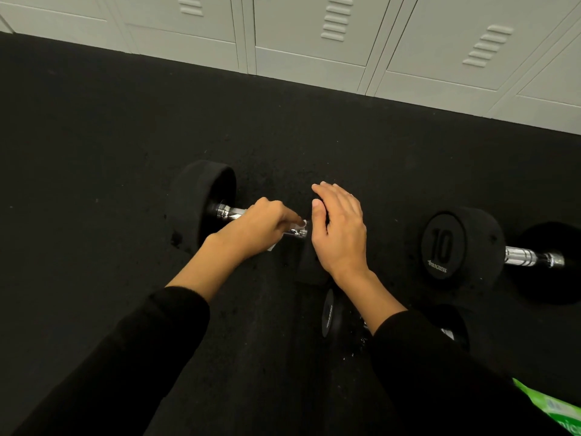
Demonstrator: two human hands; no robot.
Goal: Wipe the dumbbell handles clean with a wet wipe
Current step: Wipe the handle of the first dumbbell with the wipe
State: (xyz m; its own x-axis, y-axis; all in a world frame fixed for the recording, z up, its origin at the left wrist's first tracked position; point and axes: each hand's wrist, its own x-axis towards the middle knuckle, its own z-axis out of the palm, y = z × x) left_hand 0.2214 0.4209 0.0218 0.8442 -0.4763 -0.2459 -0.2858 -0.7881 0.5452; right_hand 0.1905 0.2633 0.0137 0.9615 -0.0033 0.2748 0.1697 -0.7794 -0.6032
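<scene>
Head-camera view looking down at a black rubber floor (94, 136). A row of pale grey lockers (314, 36) runs along the far edge, slanting down to the right.

A black dumbbell (201, 199) lies crosswise at centre. The left hand (257, 228) has its fingers curled round the chrome handle (228, 212), covering most of it. A short length of bare metal shows beside the left head. A white corner of the wet wipe (271, 247) sticks out under the heel of that hand. The right hand (341, 234) lies flat over the dumbbell's right head, fingers straight and together, gripping nothing. Only the lower edge of that head shows beneath the palm. Both forearms are in black sleeves.

To the right, well apart, lies a second dumbbell (456, 247) with "10" on its end face, its far head cut off by the frame edge. A smaller third dumbbell (330, 313) lies near the viewer, just under the right forearm, mostly hidden by the sleeve. A green wipe packet (553, 410) is in the bottom right corner, partly out of frame.

Open floor stretches left of the held dumbbell and beyond it to the foot of the lockers. The right side is crowded with weights.
</scene>
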